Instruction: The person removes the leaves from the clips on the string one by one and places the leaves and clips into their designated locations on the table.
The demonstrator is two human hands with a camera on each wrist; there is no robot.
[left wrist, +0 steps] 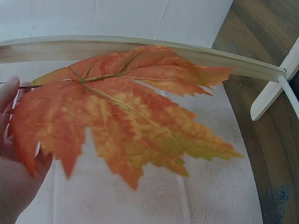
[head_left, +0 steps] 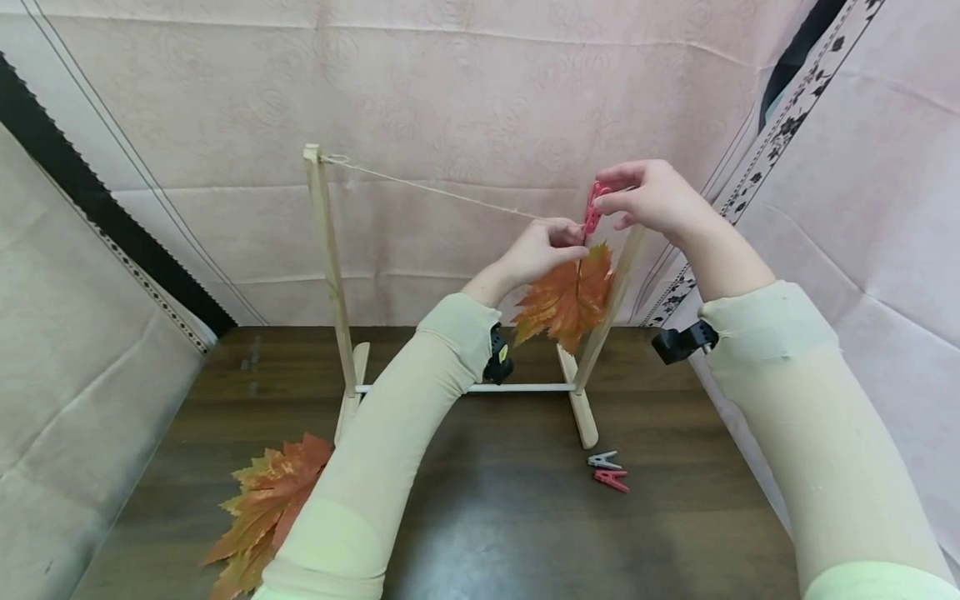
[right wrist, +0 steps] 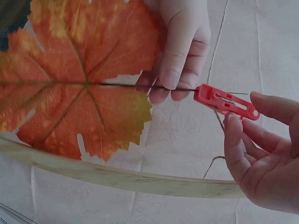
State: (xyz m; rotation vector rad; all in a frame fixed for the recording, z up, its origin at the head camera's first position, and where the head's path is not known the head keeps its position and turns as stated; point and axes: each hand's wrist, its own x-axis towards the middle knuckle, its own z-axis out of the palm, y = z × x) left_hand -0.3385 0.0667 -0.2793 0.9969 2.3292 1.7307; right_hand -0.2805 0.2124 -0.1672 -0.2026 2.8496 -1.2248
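Pale sleeves (head_left: 405, 417), closest to the head camera, reach in from 7 and 4 o'clock toward an orange leaf (head_left: 570, 296) at 3 o'clock, just beside the right post (head_left: 597, 346) of a wooden stand (head_left: 580, 417). The left hand (head_left: 538, 250) pinches the leaf's stem (right wrist: 121, 85), probably to steady it; the right hand (head_left: 654, 200) pinches a red peg (right wrist: 224, 102) by its tail end, likely to control its bite on that stem. Whether the string (head_left: 442, 192) is caught too, I cannot tell. It runs from the left post (head_left: 332, 267), at 10 o'clock; the low white bar (head_left: 532, 387) presumably braces both posts. On the worktop (head_left: 465, 517), a grey peg (head_left: 604, 460) and a second red one (head_left: 611, 480) lie at 5 o'clock, handy for the right side, and spare leaves (head_left: 270, 508) between 7 and 8. No brand, label or writing is legible; the cloth border (head_left: 787, 125) carries only printed flowers.
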